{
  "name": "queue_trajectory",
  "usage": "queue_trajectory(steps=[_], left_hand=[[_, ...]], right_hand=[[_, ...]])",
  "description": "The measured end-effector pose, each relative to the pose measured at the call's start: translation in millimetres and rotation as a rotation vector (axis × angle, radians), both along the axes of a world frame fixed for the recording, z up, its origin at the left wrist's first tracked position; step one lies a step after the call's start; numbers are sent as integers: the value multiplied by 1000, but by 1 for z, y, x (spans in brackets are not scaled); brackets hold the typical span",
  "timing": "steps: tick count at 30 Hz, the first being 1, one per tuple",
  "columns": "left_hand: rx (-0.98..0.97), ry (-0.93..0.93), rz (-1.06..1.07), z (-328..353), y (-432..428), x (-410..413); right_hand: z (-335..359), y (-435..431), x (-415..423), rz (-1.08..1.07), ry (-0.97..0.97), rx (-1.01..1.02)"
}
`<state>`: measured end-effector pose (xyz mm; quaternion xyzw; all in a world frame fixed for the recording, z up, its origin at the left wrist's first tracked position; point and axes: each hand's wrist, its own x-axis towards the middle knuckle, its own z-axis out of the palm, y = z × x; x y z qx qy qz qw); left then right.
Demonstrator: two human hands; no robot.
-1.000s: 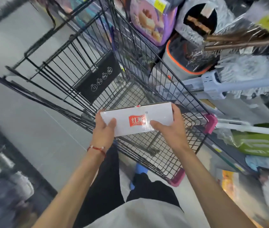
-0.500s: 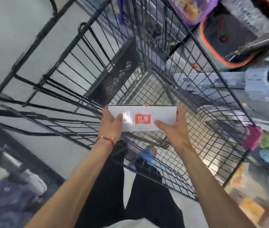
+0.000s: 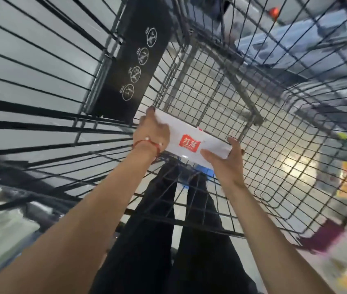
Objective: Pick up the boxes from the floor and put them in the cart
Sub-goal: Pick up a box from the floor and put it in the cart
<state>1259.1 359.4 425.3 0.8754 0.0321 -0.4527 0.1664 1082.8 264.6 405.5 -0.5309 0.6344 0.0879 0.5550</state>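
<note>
While both hands grip white box (image 3: 191, 143) by short ends, box hangs tilted inside cart (image 3: 253, 60), low over wire-mesh bottom; contact with mesh cannot be told.
- Left hand (image 3: 153, 132): fingers curled over far end, red string bracelet (image 3: 147, 143) on wrist.
- Right hand (image 3: 225, 162): thumb on top face, fingers wrapped round near end.
- Beyond left hand: black placard (image 3: 134, 60) with round white icons on wire wall.
- Below hands, through mesh: black trousers (image 3: 168, 230), blue shoe (image 3: 205, 170).
- Left of left hand: smooth grey floor (image 3: 30, 49).
- Far right of right hand: pink corner bumper (image 3: 321, 236), blurred goods.
</note>
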Motion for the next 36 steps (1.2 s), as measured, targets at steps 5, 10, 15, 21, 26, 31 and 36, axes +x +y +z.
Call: queue_trajectory(steps=[5, 10, 15, 21, 26, 31, 36], left_hand=[[18, 13, -79, -4, 7, -3], [47, 76, -68, -16, 1, -9], [123, 117, -77, -31, 5, 1], [187, 54, -113, -32, 13, 4], [206, 35, -120, -29, 20, 5], [247, 56, -70, -17, 21, -1], [153, 122, 35, 15, 26, -14]], right_hand=[[2, -3, -13, 28, 46, -68], [4, 0, -21, 31, 66, -90], [-1, 10, -20, 53, 43, -66], [0, 16, -22, 81, 42, -26], [-6, 18, -22, 146, 60, -12], [-2, 14, -22, 198, 35, 52], [24, -1, -25, 249, -24, 134]])
